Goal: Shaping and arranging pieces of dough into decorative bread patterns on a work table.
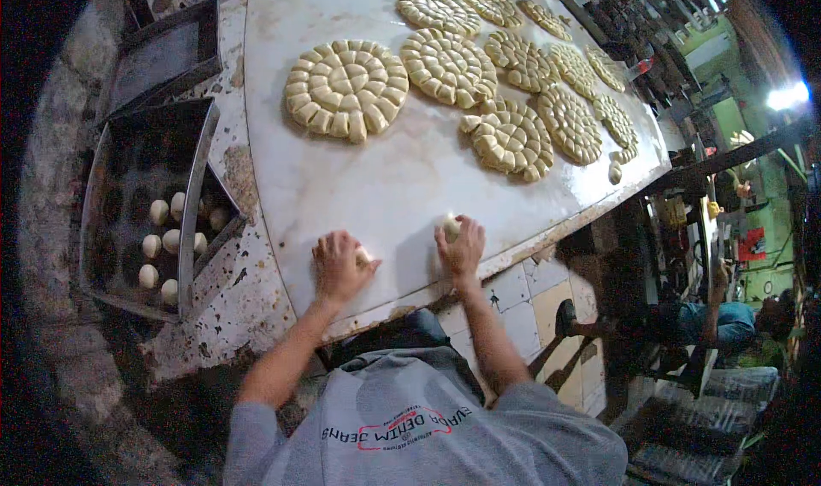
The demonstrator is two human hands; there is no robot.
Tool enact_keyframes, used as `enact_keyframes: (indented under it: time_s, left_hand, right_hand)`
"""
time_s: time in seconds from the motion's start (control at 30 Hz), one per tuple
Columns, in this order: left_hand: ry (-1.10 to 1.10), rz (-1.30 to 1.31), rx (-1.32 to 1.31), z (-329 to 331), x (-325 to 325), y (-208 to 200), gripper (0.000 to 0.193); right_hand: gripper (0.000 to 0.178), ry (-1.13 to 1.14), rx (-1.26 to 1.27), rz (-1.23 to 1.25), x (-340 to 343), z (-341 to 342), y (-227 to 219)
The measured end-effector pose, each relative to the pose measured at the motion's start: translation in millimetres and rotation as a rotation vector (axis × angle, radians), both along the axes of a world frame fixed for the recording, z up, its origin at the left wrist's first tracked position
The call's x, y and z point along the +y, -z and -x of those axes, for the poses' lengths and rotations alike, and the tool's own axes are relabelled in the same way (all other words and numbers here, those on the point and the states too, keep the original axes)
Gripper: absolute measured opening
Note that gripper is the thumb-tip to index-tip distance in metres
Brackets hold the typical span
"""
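A small dough piece (365, 255) is cupped under the left hand (339, 266), another dough piece (451, 226) under the right hand (461, 247) — both palms curled over and pressed to the white slab (385, 187), as for rolling. Beyond, scored dough rounds (346, 88) are laid in rows. At left, rolled balls (162, 247) are held in a dark metal tray (192, 195).

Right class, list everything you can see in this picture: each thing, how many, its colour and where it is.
Worktop: one, white, centre.
Cut dough rounds: about twelve, pale yellow, far half of the worktop.
Dough balls: roughly nine, cream, in the tray at left.
Baking tray: one, dark metal, left of the worktop.
Another person: one, blue top, lower right.
Left hand: on a dough piece, near edge.
Right hand: on a dough piece, near edge.
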State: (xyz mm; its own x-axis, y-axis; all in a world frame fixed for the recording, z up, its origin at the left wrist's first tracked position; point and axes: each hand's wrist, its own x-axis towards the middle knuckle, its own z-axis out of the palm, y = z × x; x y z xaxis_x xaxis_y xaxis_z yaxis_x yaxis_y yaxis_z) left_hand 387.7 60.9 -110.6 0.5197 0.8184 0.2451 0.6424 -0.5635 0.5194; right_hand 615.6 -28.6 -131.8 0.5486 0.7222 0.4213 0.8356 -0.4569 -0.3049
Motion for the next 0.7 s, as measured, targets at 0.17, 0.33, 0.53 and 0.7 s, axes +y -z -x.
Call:
enact_keyframes:
  time_s: [0.17, 0.33, 0.53, 0.7]
  left_hand:
    - [-0.151, -0.069, -0.045, -51.7, 47.6, 8.1, 0.033]
    - [0.004, 0.058, -0.024, -72.2, -14.0, 6.9, 0.02]
    - [0.106, -0.02, 0.089, 7.3, 7.5, 20.3, 0.02]
    - [-0.452, -0.185, -0.052, -83.1, 99.0, 48.5, 0.014]
  right_hand:
    - [0.033, 0.023, -0.06, -0.068, 47.1, -60.7, 0.8]
    - [0.02, -0.138, 0.175, 0.072, 72.4, -7.2, 6.8]
    - [0.023, -0.356, 0.073, 0.107, -3.9, -100.5, 1.9]
    - [0.014, -0.388, 0.266, -0.106, 98.7, -95.3, 4.3]
